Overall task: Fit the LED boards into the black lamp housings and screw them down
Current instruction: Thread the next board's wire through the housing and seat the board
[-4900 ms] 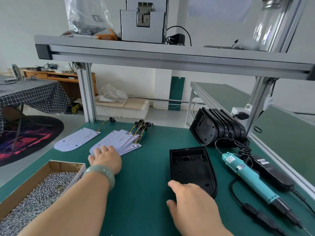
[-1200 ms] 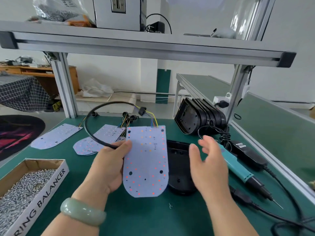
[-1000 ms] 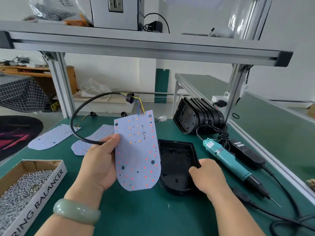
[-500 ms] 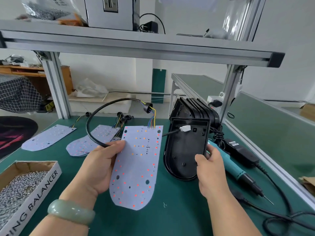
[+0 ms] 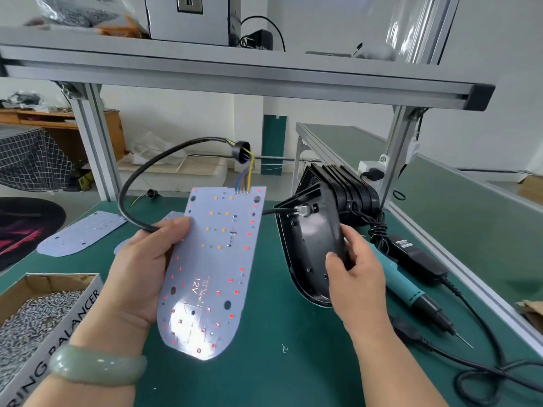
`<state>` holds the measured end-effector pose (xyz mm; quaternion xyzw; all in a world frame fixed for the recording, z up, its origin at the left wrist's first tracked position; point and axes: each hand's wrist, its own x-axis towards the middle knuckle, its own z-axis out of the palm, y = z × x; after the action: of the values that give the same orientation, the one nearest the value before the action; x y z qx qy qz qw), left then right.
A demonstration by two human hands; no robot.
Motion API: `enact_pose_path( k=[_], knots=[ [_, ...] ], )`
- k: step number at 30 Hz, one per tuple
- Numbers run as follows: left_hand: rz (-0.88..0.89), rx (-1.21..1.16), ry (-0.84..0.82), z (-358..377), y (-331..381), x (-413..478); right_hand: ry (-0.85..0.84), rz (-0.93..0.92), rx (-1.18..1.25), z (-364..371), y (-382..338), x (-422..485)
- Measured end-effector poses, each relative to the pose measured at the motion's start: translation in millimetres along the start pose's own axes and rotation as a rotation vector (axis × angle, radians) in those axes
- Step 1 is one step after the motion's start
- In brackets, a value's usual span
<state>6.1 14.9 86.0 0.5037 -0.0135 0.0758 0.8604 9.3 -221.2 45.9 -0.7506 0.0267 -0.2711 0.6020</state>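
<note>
The left hand [image 5: 141, 268] is gripping the LED board [image 5: 211, 274] by the edge, thumb over its face and the other fingers mostly hidden behind it. The left forearm is reaching in from below the hand. To its right and well apart, the right hand [image 5: 355, 274] is clasping the tilted black housing [image 5: 311, 248], thumb on the inner face, fingers wrapping the back.

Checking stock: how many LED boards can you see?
3: held board in the left hand; loose board far left; stack edge behind that hand, possibly hiding more.
</note>
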Motion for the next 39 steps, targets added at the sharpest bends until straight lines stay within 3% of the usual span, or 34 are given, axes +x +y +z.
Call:
enact_pose_path(
  k=[2, 8, 12, 18, 23, 27, 30, 35, 39],
  knots=[
    [-0.026, 0.034, 0.016, 1.7, -2.7, 0.0, 0.040, 0.090, 0.195, 1.5, -1.6, -0.4],
    [-0.016, 0.003, 0.004, 10.4, -11.8, -1.2, -0.107, 0.120, 0.259, 6.7, -4.8, -4.0],
    [0.007, 0.124, -0.088, 17.2, -22.6, -1.3, -0.274, 0.135, 0.326, 23.8, -8.8, -17.9],
    [-0.064, 0.078, -0.216, 15.8, -25.3, 1.4, -0.282, 0.360, 0.585, 40.3, -13.2, -31.5],
    [0.088, 0.462, 0.116, 15.6, -30.4, 4.0, -0.290, 0.418, 0.611, 48.5, -13.1, -39.0],
    [0.162, 0.682, 0.193, 11.6, -33.4, 7.1, -0.234, 0.403, 0.670, 51.9, -12.9, -40.7],
    [0.080, 0.553, 0.237, 14.6, -33.9, 7.5, -0.231, 0.399, 0.709, 52.1, -14.4, -39.9],
    [-0.232, 0.291, -0.077, 16.5, -26.5, 0.6, -0.308, 0.463, 0.723, 52.6, -10.0, -40.5],
    [-0.219, 0.260, -0.085, 13.1, -26.7, 1.6, -0.411, 0.505, 0.773, 45.1, -6.3, -29.5]
  ],
)
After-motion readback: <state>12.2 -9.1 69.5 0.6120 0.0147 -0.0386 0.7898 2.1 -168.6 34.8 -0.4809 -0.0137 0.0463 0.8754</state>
